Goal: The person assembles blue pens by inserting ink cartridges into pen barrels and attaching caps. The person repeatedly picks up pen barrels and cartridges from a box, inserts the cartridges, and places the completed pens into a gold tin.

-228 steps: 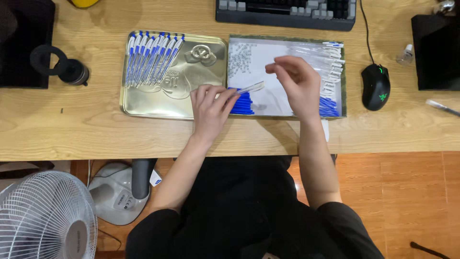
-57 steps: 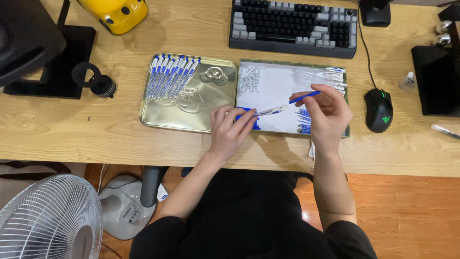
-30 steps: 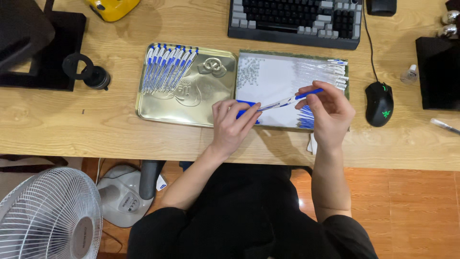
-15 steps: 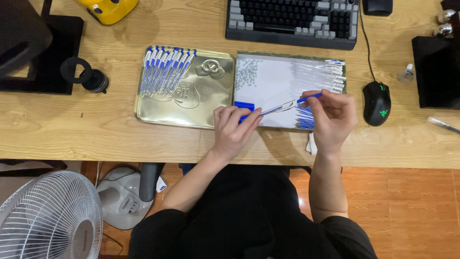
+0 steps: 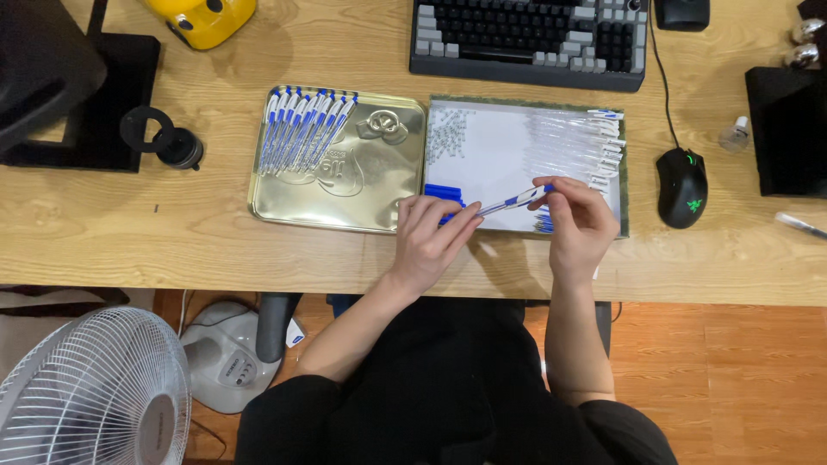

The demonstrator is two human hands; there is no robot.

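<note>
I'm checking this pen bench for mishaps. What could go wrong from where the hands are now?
1. The pen is pinched between the left hand and right hand over the white tray; if it slips, it may scatter the small springs.
2. Both hands work at the desk edge, so a dropped part could fall to the floor.

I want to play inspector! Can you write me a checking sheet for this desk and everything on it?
Surface: wooden desk.
Job's things: blue-and-white pen held between both hands; finished pens rowed in gold tin tray; white parts tray with clear barrels, blue caps.
Clutter: keyboard, mouse, yellow object, small bottle.
Grippers: left hand and right hand pinch the pen's ends.
Cables: mouse cable.
Surroundings: white fan on floor.
</note>
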